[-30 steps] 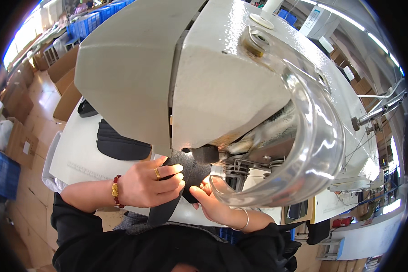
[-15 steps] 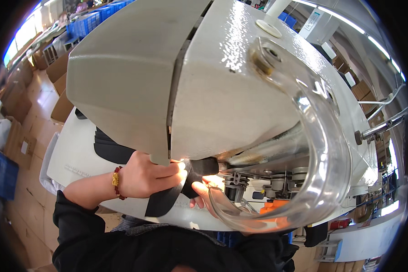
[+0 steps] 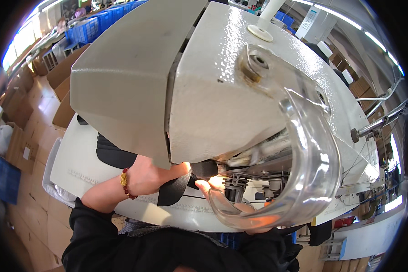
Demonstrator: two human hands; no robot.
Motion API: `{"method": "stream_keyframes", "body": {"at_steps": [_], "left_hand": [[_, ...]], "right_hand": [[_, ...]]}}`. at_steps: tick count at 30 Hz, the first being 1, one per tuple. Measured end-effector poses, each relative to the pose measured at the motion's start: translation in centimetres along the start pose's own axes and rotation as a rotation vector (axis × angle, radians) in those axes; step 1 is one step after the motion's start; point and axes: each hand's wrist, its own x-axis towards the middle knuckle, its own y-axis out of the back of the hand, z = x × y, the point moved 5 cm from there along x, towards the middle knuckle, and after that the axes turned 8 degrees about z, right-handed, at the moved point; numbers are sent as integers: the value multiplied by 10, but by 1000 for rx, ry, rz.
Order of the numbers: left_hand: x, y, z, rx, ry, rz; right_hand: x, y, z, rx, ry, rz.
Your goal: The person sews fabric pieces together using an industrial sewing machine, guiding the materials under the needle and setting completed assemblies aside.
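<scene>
A pale sewing machine head [image 3: 222, 104] fills the middle and hides part of the work. Below it, my left hand [image 3: 147, 176], wearing a beaded bracelet, presses its closed fingers on a curved black piece of material [image 3: 173, 190]; the fingertips pass partly behind the head's lower edge. My right hand [image 3: 211, 187] is at the other side of that piece, its thumb by the edge, seen partly through a clear curved guard [image 3: 315, 158]. Its other fingers are mostly hidden. Between the hands sits a dark round part [image 3: 205, 169] of the machine, under a bright light.
A stack of black cut pieces [image 3: 115, 154] lies on the white machine table [image 3: 77, 156], left of my hand. Metal discs and thread guides [image 3: 274, 183] show behind the guard. Cardboard boxes [image 3: 20, 149] and blue crates [image 3: 88, 29] stand around at the left.
My left hand has shifted slightly right and its fingers have slid farther behind the machine head. The black piece has moved right and up. The whole view has shifted a little.
</scene>
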Motion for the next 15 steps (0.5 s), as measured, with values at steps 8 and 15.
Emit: {"method": "stream_keyframes", "body": {"at_steps": [8, 15], "left_hand": [[-12, 28, 6, 104, -218, -22], [-18, 16, -8, 230, -638, 96]], "right_hand": [[18, -7, 1, -255, 320, 33], [12, -34, 41, -298, 454, 71]]}}
